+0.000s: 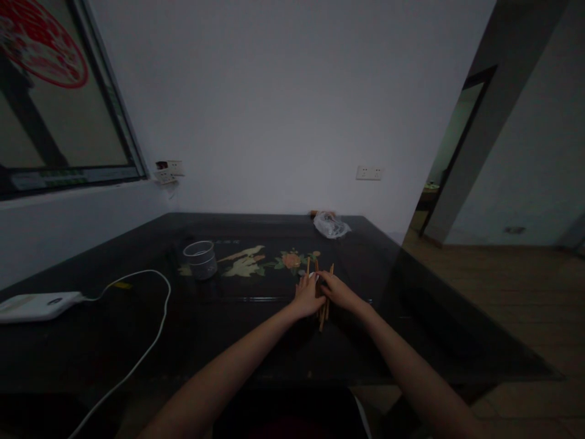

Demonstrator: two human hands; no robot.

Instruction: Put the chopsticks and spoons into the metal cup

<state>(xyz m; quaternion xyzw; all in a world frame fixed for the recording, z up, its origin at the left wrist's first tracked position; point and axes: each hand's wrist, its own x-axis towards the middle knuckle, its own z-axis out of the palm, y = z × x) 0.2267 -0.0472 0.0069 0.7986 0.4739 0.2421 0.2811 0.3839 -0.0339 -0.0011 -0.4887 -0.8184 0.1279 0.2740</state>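
Observation:
Several thin wooden chopsticks (322, 323) form a loose bundle at the middle of the dark table, their ends showing beyond and below my hands. My left hand (307, 297) is closed on the bundle from the left, palm down. From the right, my right hand (337, 289) has its fingers bent over the same chopsticks, close to the left fingers. A small white bit shows by the left fingertips, too small to name. My hands hide the middle of the bundle.
On the glossy table (274, 347), a clear plastic cup (200, 261) stands left of my hands. A white power bank (41, 306) with a white cable (165, 305) lies far left. A crumpled plastic bag (331, 225) rests near the wall, beside a brown roll.

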